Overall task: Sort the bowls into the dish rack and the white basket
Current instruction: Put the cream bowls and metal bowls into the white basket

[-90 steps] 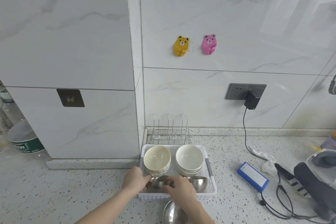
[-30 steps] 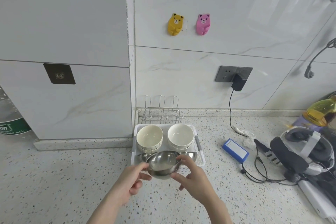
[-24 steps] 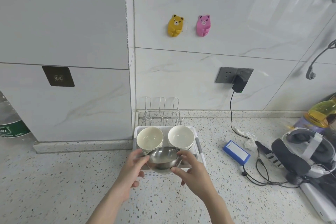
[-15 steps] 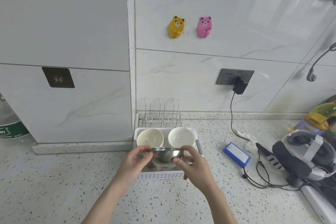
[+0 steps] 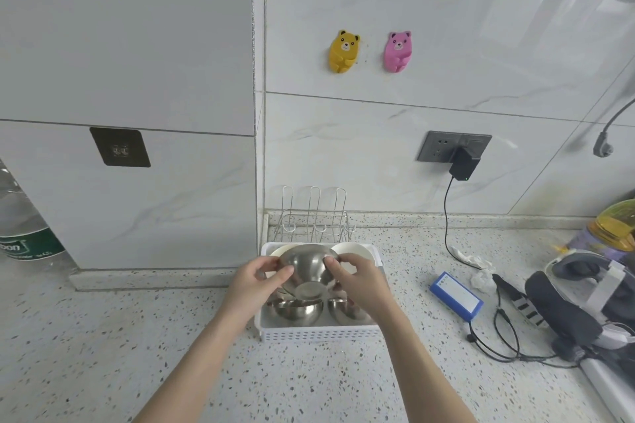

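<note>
Half a second ago the steel bowl (image 5: 308, 271) was level, rim up, between the two hands; now it is tipped on edge, its base facing the person and its mouth turned toward the wall. The left hand (image 5: 255, 280) grips its left side and the right hand (image 5: 361, 280) its right, fingers (image 5: 335, 264) curled round the rim. It hangs above the white basket (image 5: 319, 333), where two more steel bowls (image 5: 298, 311) sit in the near half and two white bowls (image 5: 354, 251) are partly hidden behind it. The wire dish rack (image 5: 314, 216) stands just beyond the basket against the wall. The table (image 5: 103, 354) is speckled stone. To the right lie a blue box (image 5: 456, 295), black cables and a headset (image 5: 584, 299). On the marble wall hang a yellow bear hook (image 5: 344, 51) and a pink bear hook (image 5: 398, 51), with a socket and plugged charger (image 5: 460, 165) lower down.
</note>
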`<state>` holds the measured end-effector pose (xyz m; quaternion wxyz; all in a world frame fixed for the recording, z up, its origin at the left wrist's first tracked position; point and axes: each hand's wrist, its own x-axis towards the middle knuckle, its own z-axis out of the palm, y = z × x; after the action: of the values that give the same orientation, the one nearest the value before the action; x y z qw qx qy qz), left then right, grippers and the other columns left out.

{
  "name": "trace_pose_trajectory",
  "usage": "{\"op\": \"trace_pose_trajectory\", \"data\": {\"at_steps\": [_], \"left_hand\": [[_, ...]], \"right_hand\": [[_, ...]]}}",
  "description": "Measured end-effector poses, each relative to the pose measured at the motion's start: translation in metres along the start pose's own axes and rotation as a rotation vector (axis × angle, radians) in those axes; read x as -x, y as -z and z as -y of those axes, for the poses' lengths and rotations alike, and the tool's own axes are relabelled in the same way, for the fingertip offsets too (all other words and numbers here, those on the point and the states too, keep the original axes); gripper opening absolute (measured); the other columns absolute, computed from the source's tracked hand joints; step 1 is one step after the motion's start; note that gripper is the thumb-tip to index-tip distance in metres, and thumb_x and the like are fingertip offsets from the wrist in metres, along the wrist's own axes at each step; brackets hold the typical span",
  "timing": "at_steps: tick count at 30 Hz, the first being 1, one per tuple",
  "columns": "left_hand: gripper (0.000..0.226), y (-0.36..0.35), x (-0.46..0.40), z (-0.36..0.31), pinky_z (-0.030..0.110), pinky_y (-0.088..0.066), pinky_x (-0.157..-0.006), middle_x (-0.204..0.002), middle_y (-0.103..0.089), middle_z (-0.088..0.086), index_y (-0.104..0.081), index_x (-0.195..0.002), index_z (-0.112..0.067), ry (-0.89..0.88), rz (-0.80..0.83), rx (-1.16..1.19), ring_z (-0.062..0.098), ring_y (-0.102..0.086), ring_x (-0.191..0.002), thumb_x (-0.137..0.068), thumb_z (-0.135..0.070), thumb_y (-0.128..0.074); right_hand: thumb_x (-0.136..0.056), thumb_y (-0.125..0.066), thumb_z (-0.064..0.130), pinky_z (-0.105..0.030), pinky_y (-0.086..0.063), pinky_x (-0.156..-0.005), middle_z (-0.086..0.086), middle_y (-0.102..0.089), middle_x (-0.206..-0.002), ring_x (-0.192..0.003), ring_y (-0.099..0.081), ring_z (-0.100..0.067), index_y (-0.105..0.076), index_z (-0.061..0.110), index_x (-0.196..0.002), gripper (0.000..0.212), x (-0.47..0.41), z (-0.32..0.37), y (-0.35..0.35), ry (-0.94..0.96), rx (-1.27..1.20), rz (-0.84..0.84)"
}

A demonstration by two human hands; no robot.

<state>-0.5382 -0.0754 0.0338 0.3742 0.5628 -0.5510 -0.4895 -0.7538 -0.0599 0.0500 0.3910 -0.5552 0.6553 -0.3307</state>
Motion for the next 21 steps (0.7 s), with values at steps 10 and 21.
{"op": "trace_pose_trajectory", "data": {"at_steps": [10,21], "left_hand": [[0.036,0.002,-0.020,0.013,0.017,-0.043,-0.071,-0.101,-0.065,-0.017,-0.063,-0.111,-0.027,0.075,-0.008,-0.092,-0.002,-0.056,-0.093,-0.082,-0.046,-0.073],[0.029,0.000,-0.026,0.036,0.019,-0.047,-0.073,-0.102,-0.068,-0.013,-0.061,-0.111,-0.034,0.123,0.076,-0.136,0.002,-0.062,-0.099,-0.085,-0.041,-0.073]], "right_hand": [[-0.086,-0.054,0.065,-0.020,-0.042,-0.042,-0.005,-0.076,-0.076,-0.066,-0.074,-0.020,-0.070,0.018,-0.097,0.051,-0.027,-0.011,-0.017,-0.112,-0.007,0.063],[-0.086,-0.055,0.063,-0.019,-0.044,-0.044,0.006,-0.076,-0.074,-0.072,-0.074,-0.018,-0.068,0.019,-0.099,0.048,-0.042,-0.027,-0.024,-0.107,0.071,0.156]]}}
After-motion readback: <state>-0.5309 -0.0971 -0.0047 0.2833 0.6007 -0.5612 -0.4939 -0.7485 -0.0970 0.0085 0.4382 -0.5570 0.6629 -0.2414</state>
